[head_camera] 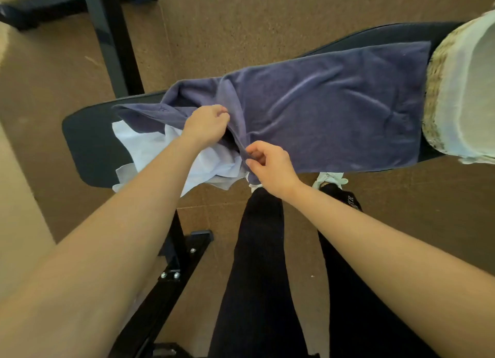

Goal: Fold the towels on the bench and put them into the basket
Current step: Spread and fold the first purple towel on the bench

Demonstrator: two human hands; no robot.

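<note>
A black padded bench (88,143) runs from the middle left of the frame up toward the upper right. A blue towel (334,111) lies spread over most of it, its right end reaching the basket (439,95), a woven one with a pale cloth lining that sits on the bench at the right edge of the frame. The towel's left end is bunched and lifted into a ridge at the centre.

The left hand (206,124) is closed on that bunched fold at the far side, fingers curled into the cloth. The right hand (270,165) pinches the near edge of the same towel between thumb and fingertips, just beside the bench's front edge.

A crumpled white towel (150,148) lies under the raised blue end, left of centre; the left forearm crosses over it and hides part of it, and one corner hangs off the front of the bench.

Below, the person's dark trouser legs (257,264) and a pale shoe (330,177) stand on the brown floor (241,23). The bench's black metal frame (171,274) with bolts shows at lower centre, and another black post (115,39) rises at upper left.
</note>
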